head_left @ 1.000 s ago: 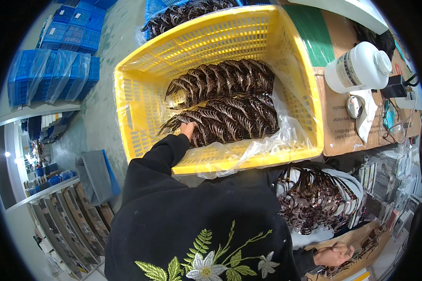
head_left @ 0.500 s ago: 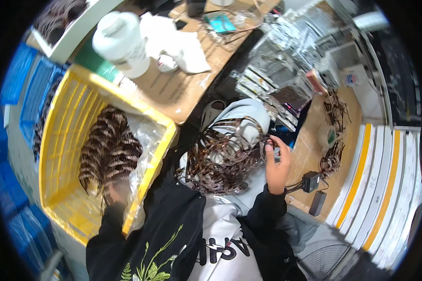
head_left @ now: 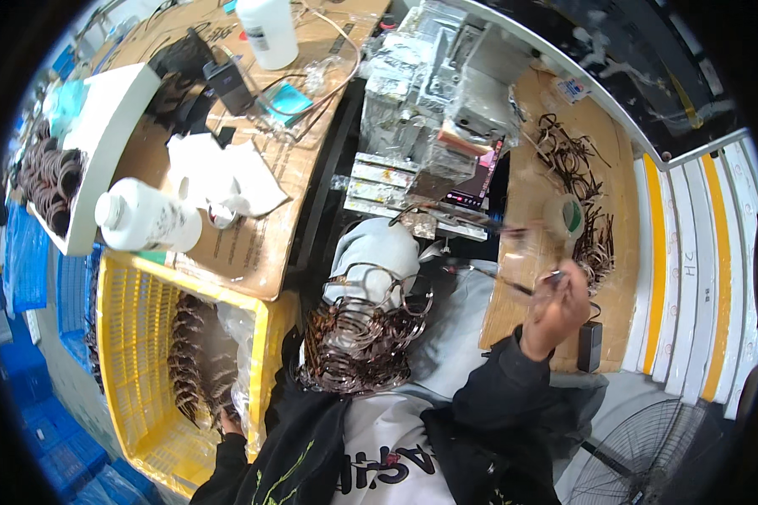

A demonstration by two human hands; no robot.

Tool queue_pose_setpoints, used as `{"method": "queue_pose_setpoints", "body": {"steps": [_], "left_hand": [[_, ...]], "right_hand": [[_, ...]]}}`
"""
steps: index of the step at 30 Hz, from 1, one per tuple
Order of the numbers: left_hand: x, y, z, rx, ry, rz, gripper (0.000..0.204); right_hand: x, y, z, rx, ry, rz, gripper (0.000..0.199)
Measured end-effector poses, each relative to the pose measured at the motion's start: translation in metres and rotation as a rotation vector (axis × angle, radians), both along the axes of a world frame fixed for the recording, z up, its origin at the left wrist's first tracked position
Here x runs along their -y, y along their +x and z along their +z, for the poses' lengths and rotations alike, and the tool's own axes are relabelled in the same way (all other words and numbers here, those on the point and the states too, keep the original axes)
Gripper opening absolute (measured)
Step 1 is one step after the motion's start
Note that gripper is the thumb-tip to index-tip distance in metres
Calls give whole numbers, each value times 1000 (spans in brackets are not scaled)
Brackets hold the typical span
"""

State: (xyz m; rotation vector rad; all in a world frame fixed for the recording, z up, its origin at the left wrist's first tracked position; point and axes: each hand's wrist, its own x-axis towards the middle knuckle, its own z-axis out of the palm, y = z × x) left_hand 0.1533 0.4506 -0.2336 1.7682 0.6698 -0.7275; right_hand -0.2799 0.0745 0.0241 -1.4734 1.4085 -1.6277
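My right hand (head_left: 557, 307) is raised over the right side, its fingers closed on an eyeglass frame (head_left: 514, 288) blurred by motion. The frame's thin dark temples reach left toward the metal blocks. In my lap, on grey cloth, lies a pile of glossy brown tortoiseshell eyeglass frames (head_left: 358, 345). My left hand (head_left: 231, 424) reaches into the yellow basket (head_left: 265, 337) at its near right corner. It is beside the end of a row of stacked brown frames (head_left: 195, 362); its fingers are mostly hidden.
A metal fixture (head_left: 429, 101) and a lit phone screen (head_left: 478, 181) stand ahead. More brown frames (head_left: 594, 244) and a tape roll (head_left: 568, 217) lie on the right board. White bottles (head_left: 147, 220) and crumpled tissue (head_left: 253, 181) are on the left table. A fan (head_left: 648, 454) stands lower right.
The view has shifted. My right hand has moved away from the lap pile to the right, with an eyeglass frame now in it. My left hand stays in the yellow basket.
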Motion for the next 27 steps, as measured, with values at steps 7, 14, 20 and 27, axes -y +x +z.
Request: {"method": "queue_pose_setpoints", "body": {"steps": [7,14,20,27], "left_hand": [[9,-2,17,123,113,-102,40],[45,-10,69,553,297,-248,47],[158,-27,136,989,80,-597,54],[329,-120,212,1304,-975,-1334,62]], "right_hand": [[105,26,-48,625,-195,113,17],[154,50,-70,406,-247,101,11],[160,47,-90,347,-324,112,15],[150,54,-79,250,-274,-37,19]]}}
